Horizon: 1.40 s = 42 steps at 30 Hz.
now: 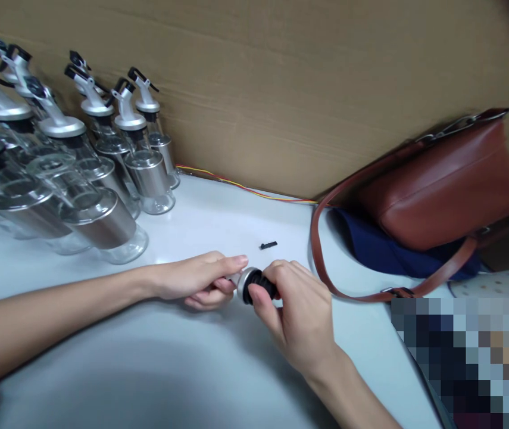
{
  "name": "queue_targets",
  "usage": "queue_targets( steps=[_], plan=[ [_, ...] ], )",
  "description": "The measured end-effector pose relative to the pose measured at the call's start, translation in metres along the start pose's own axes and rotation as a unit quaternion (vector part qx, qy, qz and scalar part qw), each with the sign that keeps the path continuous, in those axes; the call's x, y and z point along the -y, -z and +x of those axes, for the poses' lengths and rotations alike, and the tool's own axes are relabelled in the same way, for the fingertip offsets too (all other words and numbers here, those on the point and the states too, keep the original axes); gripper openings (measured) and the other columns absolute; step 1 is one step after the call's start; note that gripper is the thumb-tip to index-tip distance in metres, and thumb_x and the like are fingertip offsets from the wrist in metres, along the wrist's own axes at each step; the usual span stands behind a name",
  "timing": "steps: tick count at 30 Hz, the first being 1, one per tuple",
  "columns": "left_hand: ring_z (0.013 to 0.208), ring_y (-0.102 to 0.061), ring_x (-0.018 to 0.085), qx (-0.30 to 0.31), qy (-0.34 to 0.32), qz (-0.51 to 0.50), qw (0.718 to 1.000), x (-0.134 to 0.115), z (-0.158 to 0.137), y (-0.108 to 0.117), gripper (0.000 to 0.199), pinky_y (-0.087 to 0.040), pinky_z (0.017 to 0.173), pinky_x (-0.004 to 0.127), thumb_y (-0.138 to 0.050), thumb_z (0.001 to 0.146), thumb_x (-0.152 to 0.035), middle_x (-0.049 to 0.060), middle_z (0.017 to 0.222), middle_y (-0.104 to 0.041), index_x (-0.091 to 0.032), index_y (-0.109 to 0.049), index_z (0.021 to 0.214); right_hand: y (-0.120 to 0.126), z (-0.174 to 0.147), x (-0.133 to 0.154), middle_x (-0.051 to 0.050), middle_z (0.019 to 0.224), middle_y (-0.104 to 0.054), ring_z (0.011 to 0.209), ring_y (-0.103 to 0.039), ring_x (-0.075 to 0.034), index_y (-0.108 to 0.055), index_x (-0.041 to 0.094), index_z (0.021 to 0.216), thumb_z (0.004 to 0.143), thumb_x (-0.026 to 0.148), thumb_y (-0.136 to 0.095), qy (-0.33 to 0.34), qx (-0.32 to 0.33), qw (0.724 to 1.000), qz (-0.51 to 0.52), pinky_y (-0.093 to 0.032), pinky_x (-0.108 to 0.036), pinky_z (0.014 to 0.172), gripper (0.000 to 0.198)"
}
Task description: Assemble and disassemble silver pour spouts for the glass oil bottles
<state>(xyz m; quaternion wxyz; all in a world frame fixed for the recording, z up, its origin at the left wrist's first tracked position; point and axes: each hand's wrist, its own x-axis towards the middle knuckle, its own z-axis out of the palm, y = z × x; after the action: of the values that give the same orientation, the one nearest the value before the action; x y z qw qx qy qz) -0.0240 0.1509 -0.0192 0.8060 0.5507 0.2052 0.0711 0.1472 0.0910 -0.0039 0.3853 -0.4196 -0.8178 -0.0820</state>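
Between my two hands is a silver pourer top (246,285) with a black ribbed stopper, held sideways just above the table. My left hand (212,280) is closed round its spout end, most of which the fingers hide. The thumb and fingers of my right hand (301,307) pinch the black stopper end. A small black plastic piece (269,245) lies on the table just beyond my hands. Off to the left, the nearest glass bottle (102,220) has a metal band and an uncovered mouth.
Several banded bottles with silver pourer tops (147,161) crowd the left side. A cardboard wall (254,89) closes the back, with thin red and yellow wires (245,187) along its foot. At right, a brown leather bag (450,185) and its looped strap lie over dark blue cloth (365,250).
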Motion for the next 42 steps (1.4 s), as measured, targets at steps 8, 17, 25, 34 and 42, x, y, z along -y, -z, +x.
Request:
queue_targets(
  steps=[8, 17, 25, 34, 42],
  plan=[
    [0.022, -0.016, 0.004, 0.070, 0.042, -0.115, 0.990, 0.001, 0.001, 0.005, 0.063, -0.008, 0.026, 0.020, -0.051, 0.081, -0.064, -0.007, 0.026, -0.017, -0.022, -0.020, 0.044, 0.001, 0.003, -0.001, -0.004, 0.062, -0.057, 0.057, -0.045, -0.016, -0.052, 0.017, 0.079, 0.102, 0.034, -0.028, 0.063, 0.039, 0.997, 0.011, -0.036, -0.027, 0.055, 0.037],
    [0.028, -0.024, 0.003, 0.040, 0.036, -0.139, 0.989, 0.002, 0.002, 0.007, 0.059, -0.018, 0.035, 0.020, -0.056, 0.080, -0.059, -0.009, 0.030, -0.021, -0.020, -0.024, 0.049, 0.007, 0.005, -0.012, -0.008, 0.077, -0.065, 0.075, -0.050, -0.019, -0.057, 0.014, 0.087, 0.101, 0.030, -0.032, 0.104, 0.041, 0.992, -0.054, -0.034, -0.032, 0.067, 0.033],
    [0.034, -0.023, 0.002, -0.067, 0.000, -0.126, 0.990, 0.006, 0.008, 0.003, 0.055, -0.016, 0.038, 0.019, -0.060, 0.075, -0.064, -0.012, 0.041, -0.025, -0.019, -0.033, 0.058, 0.005, 0.005, -0.013, 0.001, 0.057, -0.056, 0.056, -0.044, -0.014, -0.053, 0.018, 0.069, 0.101, 0.029, -0.034, -0.035, 0.075, 0.994, -0.066, -0.027, -0.031, 0.067, 0.039],
    [0.056, -0.047, 0.010, -0.339, -0.229, 0.303, 0.861, 0.012, 0.001, -0.005, 0.027, -0.039, 0.059, 0.023, -0.047, 0.091, -0.040, -0.003, 0.063, -0.052, -0.019, -0.054, 0.075, 0.008, 0.005, -0.014, 0.003, 0.043, -0.041, 0.042, -0.037, -0.011, -0.033, 0.021, 0.051, 0.099, 0.034, -0.028, -0.255, 0.058, 0.958, 0.120, -0.031, -0.027, 0.051, 0.050],
    [0.065, -0.052, 0.012, -0.452, -0.219, 0.194, 0.843, 0.012, 0.008, 0.003, 0.020, -0.041, 0.063, 0.024, -0.051, 0.090, -0.038, -0.002, 0.069, -0.055, -0.020, -0.056, 0.097, 0.009, 0.003, -0.014, -0.003, 0.086, -0.064, 0.075, -0.057, -0.015, -0.056, 0.020, 0.095, 0.088, 0.023, -0.055, -0.246, -0.033, 0.962, 0.114, -0.044, -0.027, 0.068, 0.008]
  ],
)
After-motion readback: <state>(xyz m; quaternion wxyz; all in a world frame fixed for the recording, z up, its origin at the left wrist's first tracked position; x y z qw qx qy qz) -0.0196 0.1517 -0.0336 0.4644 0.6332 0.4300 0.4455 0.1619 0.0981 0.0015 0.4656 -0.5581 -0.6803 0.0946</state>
